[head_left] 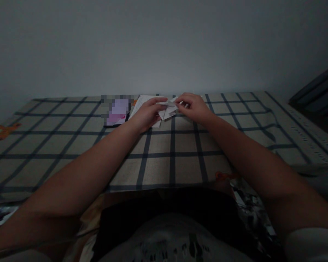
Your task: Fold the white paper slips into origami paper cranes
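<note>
Between my two hands is a small folded piece of white paper point(168, 112), with creases and pointed corners, raised a little over the table. My left hand point(149, 113) grips its left side between thumb and fingers. On the other side, the fingertips of my right hand point(192, 106) pinch the paper's upper right part. Under and behind my left hand lies a white sheet or pad of paper point(139, 103), partly covered by the hand. The exact shape of the folds is too small and dim to make out.
Left of my hands a phone point(117, 112) with a lit, blurred screen lies on the checked tablecloth point(158, 163). A plain wall point(164, 47) rises along the table's far edge. At the far right stands a dark slatted object point(317, 89).
</note>
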A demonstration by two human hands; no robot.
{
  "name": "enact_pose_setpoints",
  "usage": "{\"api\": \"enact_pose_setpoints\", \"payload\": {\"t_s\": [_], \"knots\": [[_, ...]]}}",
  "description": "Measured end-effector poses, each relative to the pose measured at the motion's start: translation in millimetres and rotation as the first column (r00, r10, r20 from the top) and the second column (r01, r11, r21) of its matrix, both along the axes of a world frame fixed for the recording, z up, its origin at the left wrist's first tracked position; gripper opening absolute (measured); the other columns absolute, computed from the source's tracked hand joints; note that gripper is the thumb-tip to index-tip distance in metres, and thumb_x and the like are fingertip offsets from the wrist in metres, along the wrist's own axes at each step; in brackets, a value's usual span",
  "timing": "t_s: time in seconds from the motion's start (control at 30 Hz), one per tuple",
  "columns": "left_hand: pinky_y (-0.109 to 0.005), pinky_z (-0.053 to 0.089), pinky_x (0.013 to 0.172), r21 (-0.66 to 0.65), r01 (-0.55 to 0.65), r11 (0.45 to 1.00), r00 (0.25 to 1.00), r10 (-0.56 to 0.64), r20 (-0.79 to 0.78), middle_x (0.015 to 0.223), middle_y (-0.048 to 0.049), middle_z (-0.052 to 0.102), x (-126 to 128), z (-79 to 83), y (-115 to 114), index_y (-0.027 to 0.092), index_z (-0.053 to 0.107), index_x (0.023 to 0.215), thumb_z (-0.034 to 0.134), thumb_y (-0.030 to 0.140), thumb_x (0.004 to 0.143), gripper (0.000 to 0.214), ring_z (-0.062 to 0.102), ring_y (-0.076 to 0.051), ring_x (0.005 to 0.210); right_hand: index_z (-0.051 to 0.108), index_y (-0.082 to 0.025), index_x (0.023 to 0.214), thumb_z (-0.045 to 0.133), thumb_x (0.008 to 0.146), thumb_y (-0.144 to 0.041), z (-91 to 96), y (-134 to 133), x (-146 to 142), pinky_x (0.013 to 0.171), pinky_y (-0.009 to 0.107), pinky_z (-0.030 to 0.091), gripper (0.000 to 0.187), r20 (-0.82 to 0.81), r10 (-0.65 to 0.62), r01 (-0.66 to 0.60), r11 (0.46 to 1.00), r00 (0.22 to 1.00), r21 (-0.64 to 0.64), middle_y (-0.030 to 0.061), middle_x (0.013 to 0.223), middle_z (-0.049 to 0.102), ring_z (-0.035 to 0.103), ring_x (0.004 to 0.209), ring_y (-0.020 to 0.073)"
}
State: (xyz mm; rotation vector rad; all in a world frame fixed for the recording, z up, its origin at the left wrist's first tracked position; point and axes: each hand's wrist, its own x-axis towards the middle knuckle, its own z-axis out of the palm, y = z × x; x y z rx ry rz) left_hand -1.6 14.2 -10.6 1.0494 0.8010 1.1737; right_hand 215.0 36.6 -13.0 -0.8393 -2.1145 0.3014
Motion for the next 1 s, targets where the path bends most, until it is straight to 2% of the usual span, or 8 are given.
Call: {"api": "enact_pose_setpoints", "payload": {"t_s": [0.13,0.23,0.4,0.5,0.67,0.8,0.87,1.0], "knots": [[-0.032,0.056,0.091,0.038,0.005,0.999,1.000,-0.005,0.005,0.097,-0.0039,0.078,2,-3.7,0,0.016,0.068,0.106,0.081,0.011,0.069,0.040,0.074,-0.017,0.090,0.075,-0.019,0.099,0.064,0.090,-0.024,-0.5,0,-1,0.074,0.032,0.050,0.014,0.040,0.027,-0.028,0.999,0.999,0.026,0.0090,0.102,0.074,0.063,0.081,0.0182],[-0.030,0.055,0.088,0.070,0.009,0.997,1.000,-0.008,-0.016,0.096,-0.0040,0.077,3,-7.0,1,0.017,0.068,0.104,0.085,0.016,0.068,0.039,0.073,-0.016,0.088,0.072,-0.020,0.097,0.068,0.092,-0.030,0.2,-2,-1,0.075,0.033,0.049,0.012,0.067,0.037,-0.038,0.999,0.997,0.019,0.0085,0.103,0.073,0.062,0.081,0.0185],[-0.026,0.051,0.073,0.087,0.022,0.996,0.996,-0.014,-0.091,0.086,-0.0014,0.073,4,-4.3,-4,0.017,0.069,0.098,0.082,0.019,0.075,0.027,0.067,-0.013,0.075,0.069,-0.020,0.088,0.063,0.100,-0.045,0.8,-1,-1,0.077,0.034,0.047,0.028,0.087,-0.014,0.010,0.999,0.996,0.052,0.0074,0.091,0.069,0.058,0.080,0.0190],[-0.023,0.050,0.066,0.081,0.041,0.996,0.991,-0.030,-0.131,0.082,0.0000,0.071,5,-1.7,-7,0.017,0.069,0.096,0.080,0.018,0.077,0.022,0.065,-0.012,0.071,0.067,-0.019,0.083,0.063,0.099,-0.046,-0.9,2,0,0.077,0.035,0.045,0.031,0.081,-0.073,0.067,0.995,0.994,0.078,0.0070,0.087,0.068,0.056,0.078,0.0190],[-0.021,0.050,0.060,0.056,0.059,0.997,0.992,-0.052,-0.113,0.084,0.0002,0.073,5,-2.5,-8,0.017,0.067,0.109,0.087,0.019,0.074,0.041,0.067,-0.011,0.068,0.070,-0.018,0.085,0.065,0.096,-0.040,-3.0,3,-1,0.075,0.034,0.043,0.026,0.079,-0.051,0.045,0.996,0.996,0.083,0.0067,0.085,0.069,0.057,0.076,0.0185],[-0.019,0.039,0.047,0.074,0.021,0.997,0.978,-0.005,-0.209,0.077,0.0034,0.070,4,0.1,-10,0.018,0.067,0.123,0.089,0.016,0.071,0.057,0.055,-0.007,0.052,0.073,-0.019,0.088,0.064,0.098,-0.046,-4.0,1,-3,0.077,0.034,0.044,0.031,0.102,-0.027,0.020,0.997,0.994,0.069,0.0064,0.086,0.070,0.058,0.078,0.0187],[-0.018,0.043,0.050,0.108,0.008,0.994,0.975,0.016,-0.222,0.083,0.0020,0.073,3,0.5,-10,0.018,0.067,0.125,0.087,0.012,0.069,0.060,0.058,-0.007,0.056,0.075,-0.019,0.092,0.064,0.099,-0.051,-4.5,1,-4,0.078,0.034,0.045,0.035,0.103,-0.011,0.005,0.999,0.995,0.053,0.0068,0.088,0.071,0.058,0.080,0.0188],[-0.020,0.054,0.068,0.181,-0.026,0.983,0.978,0.063,-0.198,0.099,-0.0018,0.079,1,-3.8,-5,0.019,0.070,0.120,0.087,0.012,0.067,0.056,0.070,-0.011,0.076,0.076,-0.018,0.098,0.063,0.100,-0.050,-4.2,-1,-6,0.078,0.034,0.046,0.035,0.090,0.000,-0.004,0.999,0.996,0.044,0.0075,0.091,0.073,0.060,0.080,0.0186]]}}
